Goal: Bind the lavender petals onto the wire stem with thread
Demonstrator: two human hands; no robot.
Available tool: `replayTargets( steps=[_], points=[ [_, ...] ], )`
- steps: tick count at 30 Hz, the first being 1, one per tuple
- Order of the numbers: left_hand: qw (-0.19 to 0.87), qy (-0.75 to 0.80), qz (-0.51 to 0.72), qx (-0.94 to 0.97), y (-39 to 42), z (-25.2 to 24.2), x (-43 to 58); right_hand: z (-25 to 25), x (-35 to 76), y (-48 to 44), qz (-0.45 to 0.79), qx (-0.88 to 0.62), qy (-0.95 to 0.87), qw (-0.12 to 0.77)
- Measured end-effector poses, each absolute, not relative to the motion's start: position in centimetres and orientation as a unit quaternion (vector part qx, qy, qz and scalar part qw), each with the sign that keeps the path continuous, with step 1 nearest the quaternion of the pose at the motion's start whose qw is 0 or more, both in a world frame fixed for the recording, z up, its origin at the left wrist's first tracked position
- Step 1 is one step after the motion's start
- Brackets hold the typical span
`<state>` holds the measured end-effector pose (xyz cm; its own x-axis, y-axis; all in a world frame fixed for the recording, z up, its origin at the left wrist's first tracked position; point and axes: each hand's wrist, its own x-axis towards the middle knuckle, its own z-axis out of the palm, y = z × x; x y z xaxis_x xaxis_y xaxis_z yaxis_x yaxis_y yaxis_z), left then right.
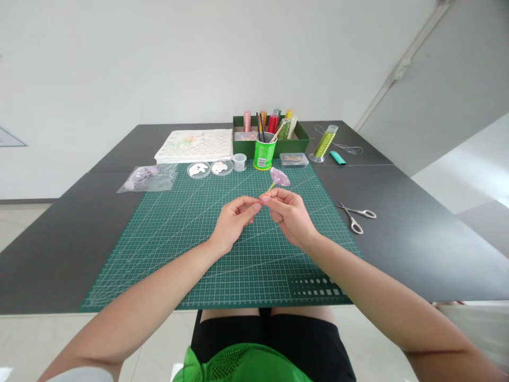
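A pale purple flower (280,177) with a thin yellow-green stem (271,187) rises above my fingertips, its bloom leaning right. My right hand (289,213) is closed in a pinch on the stem. My left hand (237,218) is also closed, thumb and forefinger pinched right at the right fingertips, in line with the stem. Whatever lies between the left fingertips is too small and covered to make out. Both hands are held over the middle of the green cutting mat (222,270).
Behind the mat stand a green can (264,153) of tools and a green box (300,147) of thread spools. Scissors (354,215) and an olive spool (325,143) are right. White sheets (170,151), petal dishes (199,170) and a plastic bag (159,178) lie left.
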<state>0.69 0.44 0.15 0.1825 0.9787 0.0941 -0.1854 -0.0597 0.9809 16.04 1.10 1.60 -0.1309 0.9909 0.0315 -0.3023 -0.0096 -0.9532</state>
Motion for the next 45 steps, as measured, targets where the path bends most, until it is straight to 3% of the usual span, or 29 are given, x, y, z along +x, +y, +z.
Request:
replayTargets(
  steps=[15, 21, 27, 39, 45],
  points=[
    [0.622, 0.366, 0.476, 0.502, 1.1, 0.0, 0.2, 0.9, 16.7, 1.9, 0.611, -0.366, -0.468, 0.522],
    [0.524, 0.379, 0.519, 0.559, 1.3, 0.4, -0.3, 0.1, 17.2, 2.3, 0.451, -0.400, -0.600, 0.526],
    [0.446, 0.420, 0.477, 0.630, 1.2, 0.4, -0.6, 0.1, 17.5, 1.7, 0.216, -0.388, -0.740, 0.505],
    [0.319, 0.467, 0.464, 0.682, 1.9, 0.4, -1.5, 0.1, 18.0, 1.3, 0.115, -0.373, -0.810, 0.438],
    [0.404, 0.457, 0.510, 0.607, 2.3, 0.6, -1.3, 0.3, 18.1, 1.2, 0.111, -0.417, -0.791, 0.434]
  ],
)
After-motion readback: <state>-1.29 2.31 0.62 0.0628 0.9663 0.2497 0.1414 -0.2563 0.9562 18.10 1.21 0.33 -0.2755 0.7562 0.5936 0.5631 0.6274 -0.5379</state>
